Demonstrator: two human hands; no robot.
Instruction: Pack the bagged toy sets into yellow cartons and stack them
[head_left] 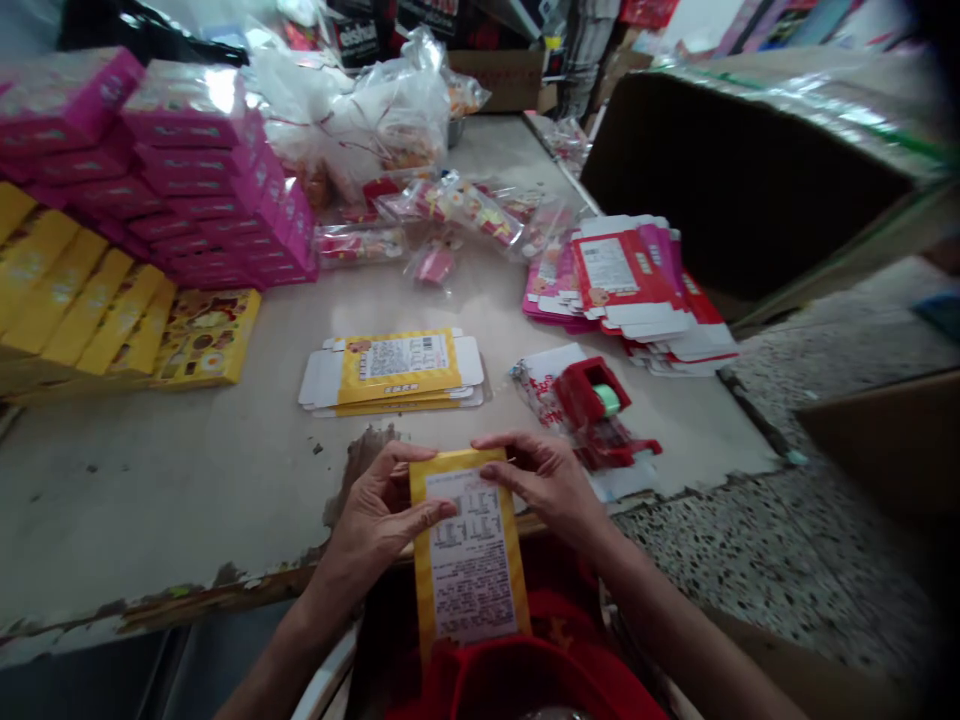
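A yellow cardboard box (472, 570) with a printed white text panel is held upright over my lap, just off the table's front edge. My left hand (390, 500) grips its upper left side, thumb across the printed face. At the top right corner, my right hand (544, 475) pinches the box's upper edge between thumb and fingers. Beyond my hands lies a small stack of flat yellow cartons (397, 365) with white flaps. A red tape dispenser (592, 400) with a green roll sits right of them, beside my right hand.
Stacked pink boxes (202, 180) and yellow boxes (75, 290) stand at the left. Flat red and pink cartons (630, 280) lie at the right edge. Plastic-wrapped toys (465, 210) and clear bags (360, 120) fill the back. A large open cardboard box (735, 170) stands at the right.
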